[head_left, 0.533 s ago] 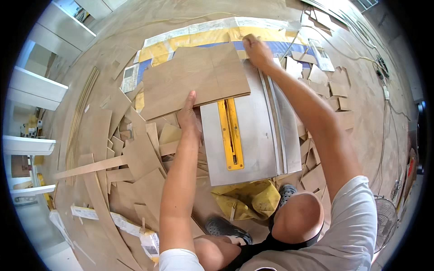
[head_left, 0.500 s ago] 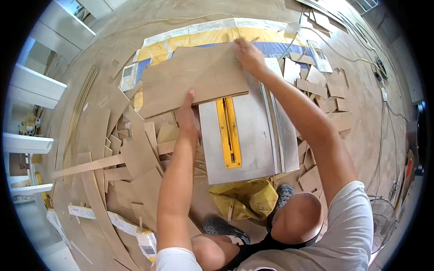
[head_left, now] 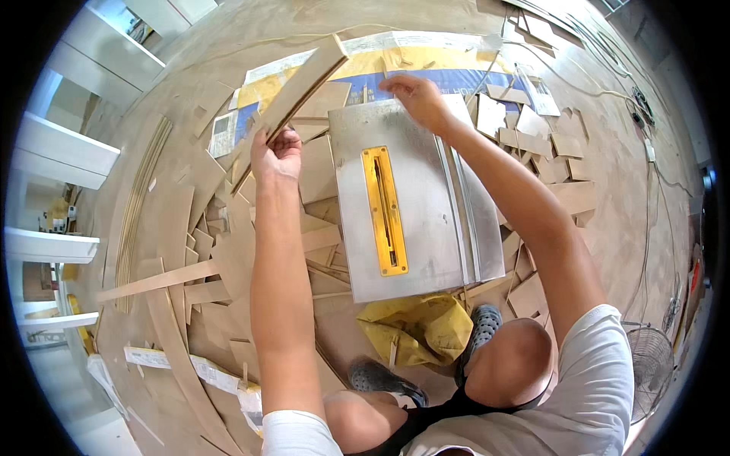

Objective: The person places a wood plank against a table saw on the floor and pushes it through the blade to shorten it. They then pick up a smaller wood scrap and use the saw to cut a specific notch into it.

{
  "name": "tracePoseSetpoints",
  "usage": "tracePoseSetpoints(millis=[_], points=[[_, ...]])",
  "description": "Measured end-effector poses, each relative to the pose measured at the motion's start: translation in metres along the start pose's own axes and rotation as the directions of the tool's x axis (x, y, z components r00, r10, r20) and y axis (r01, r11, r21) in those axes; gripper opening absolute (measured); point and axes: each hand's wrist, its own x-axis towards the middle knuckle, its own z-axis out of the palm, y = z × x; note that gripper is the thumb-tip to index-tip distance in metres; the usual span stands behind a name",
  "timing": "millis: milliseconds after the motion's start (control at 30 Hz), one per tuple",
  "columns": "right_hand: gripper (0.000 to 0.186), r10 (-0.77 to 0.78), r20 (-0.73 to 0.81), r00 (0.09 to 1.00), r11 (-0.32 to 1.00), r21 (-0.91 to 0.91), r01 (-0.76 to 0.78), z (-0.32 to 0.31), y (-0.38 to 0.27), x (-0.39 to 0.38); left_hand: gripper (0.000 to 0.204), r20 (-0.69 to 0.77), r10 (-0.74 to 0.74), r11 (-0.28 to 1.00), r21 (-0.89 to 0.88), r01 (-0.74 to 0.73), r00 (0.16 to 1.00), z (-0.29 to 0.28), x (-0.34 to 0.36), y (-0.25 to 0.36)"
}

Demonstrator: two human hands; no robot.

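Note:
A thin brown board (head_left: 310, 74) is in my left hand (head_left: 278, 156), which grips its near edge to the left of a table saw. The board stands tilted, its long edge turned toward me and its far end raised. Between my hands lies the saw's grey metal top (head_left: 414, 220), with a yellow slotted insert (head_left: 385, 209) in it; nothing rests on the insert. My right hand (head_left: 417, 99) is above the far edge of the top, fingers loosely bent and apart, with nothing visible in them.
Brown offcuts (head_left: 209, 285) lie heaped left of the saw, and more offcuts (head_left: 566, 144) lie right. A printed sheet (head_left: 441, 59) spreads behind it. A yellow bag (head_left: 418, 327) sits by my feet. Cables (head_left: 642, 114) and a wire-caged fan (head_left: 648, 368) are at far right.
The board has left the saw top, swung to the left and tipped up in my left hand. My right hand has let go of it and stays near the saw's far edge.

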Motion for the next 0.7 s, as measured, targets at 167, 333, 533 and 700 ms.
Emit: tracePoseSetpoints(millis=[167,333,533,700], points=[[0.022,0.058,0.387,0.92,0.975,0.176,-0.136,0.025,-0.015,0.0,0.01,0.065,0.1,0.994,0.035,-0.102,0.993,-0.018,-0.01,0.009],[0.029,0.223,0.198,0.954,0.299,0.918,-0.26,0.005,0.012,0.035,0.017,0.043,0.037,0.987,0.157,-0.043,0.998,-0.04,-0.015,0.001],[0.043,0.189,-0.04,0.981,0.98,-0.055,-0.191,-0.004,0.01,0.016,0.032,-0.016,0.104,0.944,0.318,-0.093,0.994,-0.035,-0.026,-0.061],[0.045,0.025,-0.115,0.993,0.929,-0.365,-0.066,0.017,0.005,-0.001,0.045,0.139,-0.081,0.945,0.325,0.032,0.987,-0.069,-0.013,-0.083]])
